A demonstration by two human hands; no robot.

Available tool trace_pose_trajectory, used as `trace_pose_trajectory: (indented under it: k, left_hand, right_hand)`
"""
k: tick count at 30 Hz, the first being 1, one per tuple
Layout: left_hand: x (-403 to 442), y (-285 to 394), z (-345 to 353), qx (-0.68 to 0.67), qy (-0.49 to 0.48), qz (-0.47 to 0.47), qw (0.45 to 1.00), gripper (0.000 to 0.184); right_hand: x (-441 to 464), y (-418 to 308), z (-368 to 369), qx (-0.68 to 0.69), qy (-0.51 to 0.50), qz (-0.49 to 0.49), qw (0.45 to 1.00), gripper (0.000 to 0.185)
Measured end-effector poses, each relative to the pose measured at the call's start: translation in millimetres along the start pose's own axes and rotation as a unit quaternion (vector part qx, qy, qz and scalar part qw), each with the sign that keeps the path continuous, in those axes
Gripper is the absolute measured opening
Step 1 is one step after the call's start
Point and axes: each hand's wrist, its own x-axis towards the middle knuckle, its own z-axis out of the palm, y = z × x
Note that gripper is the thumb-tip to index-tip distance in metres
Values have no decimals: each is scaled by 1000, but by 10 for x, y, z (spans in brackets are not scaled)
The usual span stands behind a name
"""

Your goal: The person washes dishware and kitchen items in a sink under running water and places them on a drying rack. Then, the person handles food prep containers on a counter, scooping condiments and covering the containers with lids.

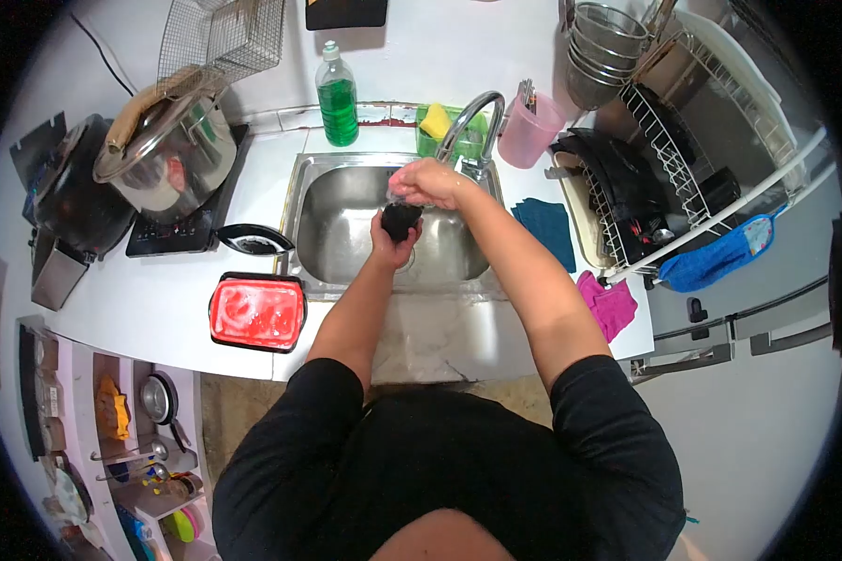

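Note:
Over the sink (327, 271), my left hand (393, 247) grips a small, dark, rounded thing (401, 222) from below, its fingers wrapped round the sides. Its exact kind does not show. Just above it is my right hand (430, 183), fingers curled together and close to the dark thing's upper edge. Whether those fingers hold anything is hidden. The curved metal tap (482, 105) rises behind my right hand, and a green basket with a yellow sponge (435, 122) sits behind the sink.
Left of the sink lie a red-topped black container (257, 312) and a black oval item (254, 240). A pot (178, 159) stands on a cooktop. Behind are green dish soap (338, 98) and a pink cup (529, 133). A dish rack (617, 206) and cloths (544, 232) are right.

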Motion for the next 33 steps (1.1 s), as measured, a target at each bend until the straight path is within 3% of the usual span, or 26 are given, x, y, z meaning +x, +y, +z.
trace_pose_trajectory:
  k: [3, 4, 5, 6, 7, 8, 9, 11, 12, 13, 14, 16, 17, 19, 20, 21, 22, 23, 24, 25, 26, 27, 28, 31, 32, 33]
  left_hand:
    - [0, -13, 16, -2, -5, 7, 1000, 52]
    - [31, -9, 1, -32, -30, 4, 999, 49]
    - [93, 15, -58, -61, -55, 9, 997, 46]
    - [70, 2, -30, -59, -86, 18, 994, 41]
    - [174, 16, -120, -17, -85, 28, 996, 36]
    - [38, -17, 11, 34, -112, 55, 992, 30]
    - [72, -37, 47, -34, -119, 45, 991, 23]
    - [11, -81, 299, 10, -124, 146, 981, 22]
    - [-12, -100, 423, 30, -122, 196, 972, 23]
    - [-53, -130, 566, -3, -112, 202, 973, 26]
    - [-85, -171, 678, -27, -57, 189, 980, 29]
    - [-159, -353, 922, 42, -30, 209, 976, 34]
    - [-208, -331, 931, 42, -29, 212, 976, 34]
    - [-321, -269, 915, 45, -65, 13, 997, 38]
    - [-379, -220, 901, 49, -69, 10, 996, 38]
    - [-415, -158, 853, 229, -29, 91, 969, 48]
    - [-418, -117, 831, 396, 12, 170, 902, 59]
    - [-258, -40, 666, 498, -74, 304, 809, 68]
    - [-197, -24, 632, 501, -130, 372, 771, 70]
    - [-148, 3, 595, 587, -111, 415, 686, 70]
    - [-206, 79, 666, 663, -89, 454, 589, 71]
    - [-372, 96, 917, 734, -70, 512, 442, 67]
    - [-454, 109, 1094, 731, -72, 518, 438, 67]
    - [-517, 228, 1346, 802, -42, 483, 350, 57]
    - [-442, 362, 1349, 831, -123, 448, 306, 57]
    - [-505, 434, 1456, 881, -149, 347, 285, 56]
  right_hand:
    - [-30, 23, -107, -108, 174, -75, 976, 21]
    - [-93, 9, -186, -223, 55, -80, 970, 19]
    - [-135, 44, -107, 10, 31, -30, 999, 17]
    - [29, 203, -210, 26, -17, -104, 994, 19]
    - [12, 142, -204, 19, -48, -115, 992, 19]
    - [-77, 101, -161, -224, 30, -168, 960, 49]
    - [-149, 99, -126, -444, 116, -222, 860, 83]
    - [-163, 218, -106, -483, 2, -189, 855, 86]
    - [-231, 231, -43, -466, 37, -194, 862, 89]
    - [-277, 281, 46, -365, 100, -172, 909, 86]
    - [-352, 257, 187, -367, 187, -178, 894, 70]
    - [-72, 566, 98, -394, 359, -267, 803, 51]
    - [-46, 578, 68, -394, 357, -268, 804, 51]
    - [-23, 586, -54, -375, 330, -302, 812, 37]
    - [-34, 524, -132, -374, 335, -304, 809, 37]
    - [-70, 410, -213, -402, 335, -239, 818, 34]
    - [-116, 298, -306, -429, 332, -170, 823, 32]
    - [-321, 1, -121, -399, 340, -121, 843, 21]
    - [-236, 84, -232, -402, 341, -120, 841, 21]
    - [-60, 202, -358, -179, 187, -43, 965, 17]
    - [67, 232, -448, 60, 14, 37, 997, 14]
    - [64, 198, -432, 48, -48, 72, 995, 17]
    - [-49, 109, -125, 141, -9, 27, 990, 22]
    - [150, 314, -146, 162, -51, 2, 985, 22]
    - [321, 539, -291, 132, -66, -5, 989, 23]
    - [278, 449, -293, 126, -62, -12, 990, 23]
